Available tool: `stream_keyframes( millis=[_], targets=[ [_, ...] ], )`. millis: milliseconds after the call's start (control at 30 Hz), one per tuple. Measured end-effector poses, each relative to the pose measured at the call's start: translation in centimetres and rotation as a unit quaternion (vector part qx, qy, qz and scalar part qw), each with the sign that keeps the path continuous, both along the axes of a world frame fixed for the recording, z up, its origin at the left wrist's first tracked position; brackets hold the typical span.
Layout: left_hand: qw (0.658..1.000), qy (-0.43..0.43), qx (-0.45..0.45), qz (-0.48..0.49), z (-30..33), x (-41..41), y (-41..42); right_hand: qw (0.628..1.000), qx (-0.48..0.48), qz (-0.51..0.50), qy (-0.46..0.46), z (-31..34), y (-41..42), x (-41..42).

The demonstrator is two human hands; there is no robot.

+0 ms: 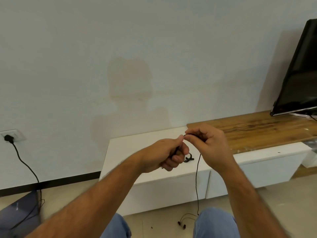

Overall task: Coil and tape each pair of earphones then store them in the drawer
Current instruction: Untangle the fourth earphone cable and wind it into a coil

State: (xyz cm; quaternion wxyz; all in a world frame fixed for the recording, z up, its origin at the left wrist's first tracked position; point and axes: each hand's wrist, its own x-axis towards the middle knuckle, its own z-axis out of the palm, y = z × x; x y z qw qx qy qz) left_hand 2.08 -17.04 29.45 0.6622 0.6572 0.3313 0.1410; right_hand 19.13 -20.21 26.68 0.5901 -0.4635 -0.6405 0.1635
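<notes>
My left hand (169,154) grips one end of a black earphone cable (197,177) in a curled fist. My right hand (208,145) pinches the same cable just above it, thumb and fingers meeting the left thumb. From the right hand the cable hangs straight down past the cabinet front to the floor, where its two earbuds (181,225) lie between my knees. A second pair of black earphones (188,158), bunched up, lies on the white cabinet top (130,152) just behind my left hand. The closed drawer fronts (171,191) are below the top.
A black TV (298,74) stands on the wooden board (257,129) at the right. At the left a black plug sits in a wall socket (10,137), its cord running down to a dark bag (20,212) on the floor. My knees in blue jeans are at the bottom.
</notes>
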Motion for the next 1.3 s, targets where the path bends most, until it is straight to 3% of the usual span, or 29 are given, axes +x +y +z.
stream_keyframes(
  millis=[133,333,567,700,867,967,1033,1200,1300],
  targets=[
    [0.998,-0.039,-0.038,-0.024,0.0,0.6,-0.8,0.994,-0.041,0.046,0.087,-1.0,0.5,-0.3],
    [0.991,-0.134,-0.004,0.008,2.1,0.9,-1.0,0.977,-0.092,0.114,0.154,-2.3,0.9,-1.2],
    [0.971,-0.201,0.081,0.102,4.3,1.3,1.0,0.967,-0.181,0.169,0.061,-1.9,0.1,-3.3],
    [0.963,-0.152,0.158,0.159,3.7,1.1,2.3,0.958,-0.224,0.176,-0.031,-1.1,-0.3,-2.9],
    [0.941,0.034,0.296,0.162,1.7,0.1,3.4,0.962,-0.221,0.134,-0.093,0.0,-0.6,-1.5],
    [0.954,0.113,0.262,0.093,0.6,-0.6,3.0,0.982,-0.142,0.07,-0.104,0.2,-0.6,-0.7],
    [0.972,0.116,0.201,0.043,0.1,-0.8,2.2,0.991,-0.1,0.063,-0.07,0.2,-0.6,-0.5],
    [0.999,0.013,-0.02,-0.024,-0.4,-0.6,0.5,0.987,-0.088,0.071,0.118,-0.4,0.2,0.0],
    [0.995,-0.029,-0.076,-0.05,-0.1,0.0,-0.2,0.975,-0.094,0.104,0.174,-1.3,0.6,0.1]
  ],
)
